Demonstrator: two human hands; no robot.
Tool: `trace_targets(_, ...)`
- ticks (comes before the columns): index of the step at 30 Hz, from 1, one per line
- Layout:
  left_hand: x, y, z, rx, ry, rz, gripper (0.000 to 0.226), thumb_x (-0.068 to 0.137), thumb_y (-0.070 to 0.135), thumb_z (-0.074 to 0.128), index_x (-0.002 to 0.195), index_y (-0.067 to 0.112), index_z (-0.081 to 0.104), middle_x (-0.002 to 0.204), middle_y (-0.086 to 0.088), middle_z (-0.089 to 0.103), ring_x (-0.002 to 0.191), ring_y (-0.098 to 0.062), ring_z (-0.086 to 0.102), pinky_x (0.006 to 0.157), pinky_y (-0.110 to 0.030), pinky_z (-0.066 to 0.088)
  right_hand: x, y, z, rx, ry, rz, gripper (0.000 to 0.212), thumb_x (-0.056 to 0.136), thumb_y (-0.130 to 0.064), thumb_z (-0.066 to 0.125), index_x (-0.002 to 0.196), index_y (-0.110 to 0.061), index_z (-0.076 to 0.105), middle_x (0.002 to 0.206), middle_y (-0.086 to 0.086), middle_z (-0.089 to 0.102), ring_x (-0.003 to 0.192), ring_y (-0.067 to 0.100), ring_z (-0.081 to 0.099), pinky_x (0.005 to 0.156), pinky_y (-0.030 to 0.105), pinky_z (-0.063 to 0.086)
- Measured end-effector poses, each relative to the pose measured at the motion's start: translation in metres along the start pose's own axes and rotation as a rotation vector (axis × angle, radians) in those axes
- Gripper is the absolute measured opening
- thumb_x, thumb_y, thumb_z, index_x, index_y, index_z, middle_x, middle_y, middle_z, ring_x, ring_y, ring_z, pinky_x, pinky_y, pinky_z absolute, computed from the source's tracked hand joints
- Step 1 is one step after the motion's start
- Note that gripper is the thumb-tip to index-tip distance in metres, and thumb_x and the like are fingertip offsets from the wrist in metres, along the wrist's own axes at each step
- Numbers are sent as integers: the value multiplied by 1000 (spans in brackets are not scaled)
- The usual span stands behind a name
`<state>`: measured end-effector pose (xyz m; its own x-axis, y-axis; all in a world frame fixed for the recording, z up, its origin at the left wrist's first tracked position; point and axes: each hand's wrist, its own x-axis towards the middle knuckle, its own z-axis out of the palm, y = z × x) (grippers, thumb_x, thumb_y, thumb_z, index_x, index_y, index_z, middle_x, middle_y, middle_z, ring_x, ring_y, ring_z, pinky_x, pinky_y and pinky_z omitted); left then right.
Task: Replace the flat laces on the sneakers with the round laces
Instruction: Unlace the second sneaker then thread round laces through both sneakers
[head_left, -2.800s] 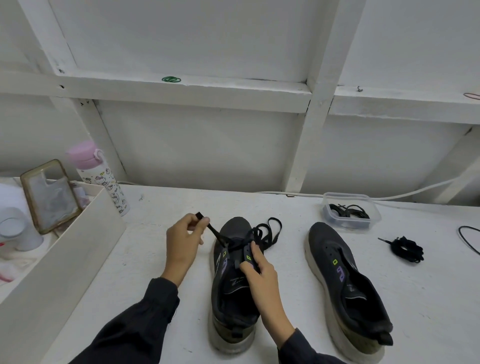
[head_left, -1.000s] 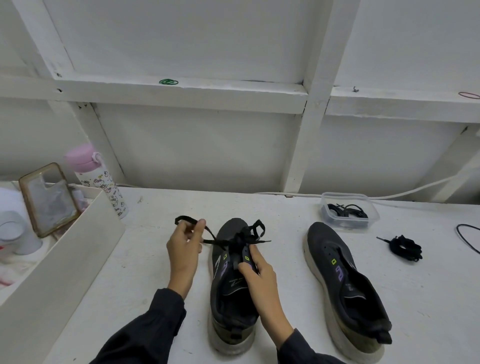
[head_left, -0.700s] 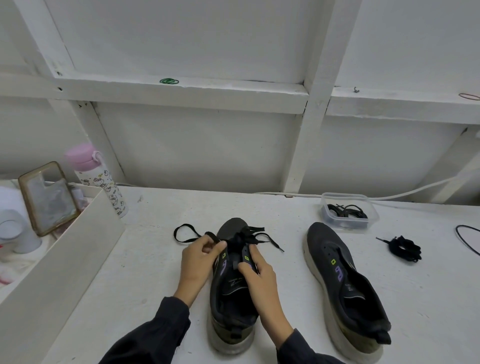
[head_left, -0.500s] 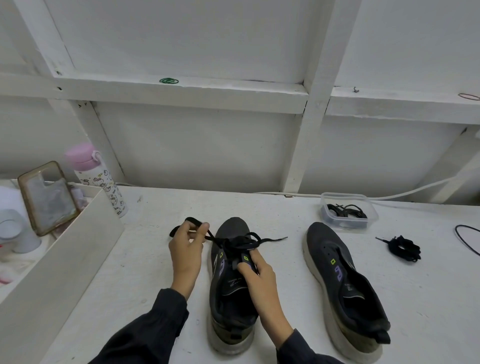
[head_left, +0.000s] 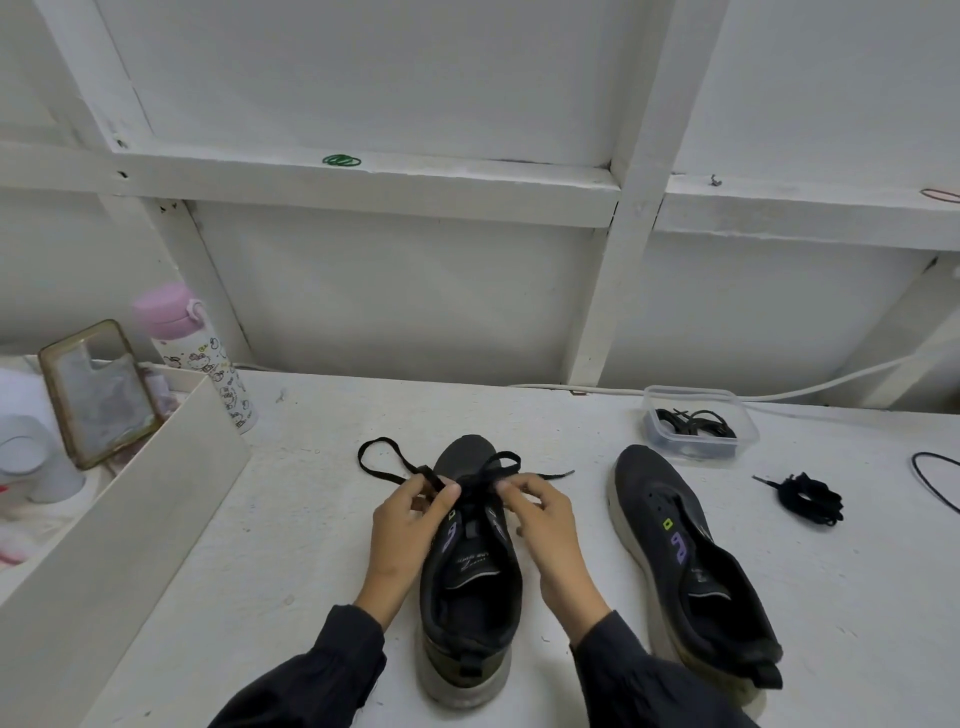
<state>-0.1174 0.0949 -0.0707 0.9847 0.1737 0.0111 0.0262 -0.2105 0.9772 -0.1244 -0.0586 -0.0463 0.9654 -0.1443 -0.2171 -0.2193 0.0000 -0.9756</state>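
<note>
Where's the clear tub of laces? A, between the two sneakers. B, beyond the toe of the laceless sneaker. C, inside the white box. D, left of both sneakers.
B: the tub sits just past the toe of the laceless sneaker.

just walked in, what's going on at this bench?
A person is working on the laced sneaker. The left hand and right hand both pinch its flat lace over the front eyelets, with a loose loop lying on the table. The second sneaker stands beside it with no lace. A bundled black lace lies further right, and a clear tub holds more laces.
</note>
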Motion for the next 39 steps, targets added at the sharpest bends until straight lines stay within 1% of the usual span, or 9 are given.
trace_targets(5,-1,1,0,-47,10,-8,11,93,25,64,85,22,72,78,14,72,71,2,64,65,-8,46,21,-23,-26,140,123,36,10,96,-14,52,92,-9,59,99,10,70,74,18,65,70,33,49)
trace_targets(10,-1,-3,1,-125,-3,-46,17,94,32,62,89,21,75,83,0,74,81,-12,69,76,-30,54,17,-19,-17,-180,-139,-104,30,81,-34,77,109,-32,67,101,2,65,74,9,59,61,21,47)
trace_targets(13,-1,-5,1,-158,-3,-64,20,92,37,63,87,23,75,79,-5,73,78,-19,69,74,-42,54,16,-8,-5,-387,-228,-199,34,76,-36,80,109,-39,70,106,-4,56,87,4,54,76,18,43)
trace_targets(17,-2,-4,0,-158,2,-75,19,95,27,59,88,20,75,77,1,74,70,-10,68,66,-30,51,24,-9,-6,-393,-132,-252,21,86,-13,68,76,-32,67,89,-8,64,83,3,56,73,24,44)
trace_targets(21,-3,-3,-1,-158,1,-84,20,96,26,58,88,18,75,66,14,67,61,1,59,64,-22,45,36,-15,-21,-158,125,-185,17,95,-4,51,84,-15,57,84,3,64,59,8,56,55,24,41)
trace_targets(27,-3,-4,-1,-169,-9,-86,20,96,26,58,89,20,75,66,17,65,64,-1,57,70,-25,46,50,-14,-52,-35,413,-184,7,97,-10,53,95,-16,57,102,12,62,69,17,57,52,31,49)
trace_targets(29,-4,-2,0,-187,-4,-90,17,95,25,60,91,18,75,71,15,69,67,0,61,71,-26,48,51,-8,-56,-193,393,-203,14,93,-14,60,105,-21,61,112,6,55,81,19,58,68,39,54)
trace_targets(33,-3,-6,-3,-138,11,-60,5,87,24,71,91,21,74,83,7,73,80,-6,65,78,-30,53,39,-1,-49,-558,271,-223,40,91,-22,62,130,-31,55,132,-4,38,97,17,57,79,32,46)
trace_targets(39,-1,-10,-6,-30,24,-16,3,86,20,72,87,23,73,78,9,72,76,-4,64,68,-23,53,-2,1,-11,-319,-16,-52,28,90,-42,63,112,-23,66,104,-7,68,90,12,66,80,33,57)
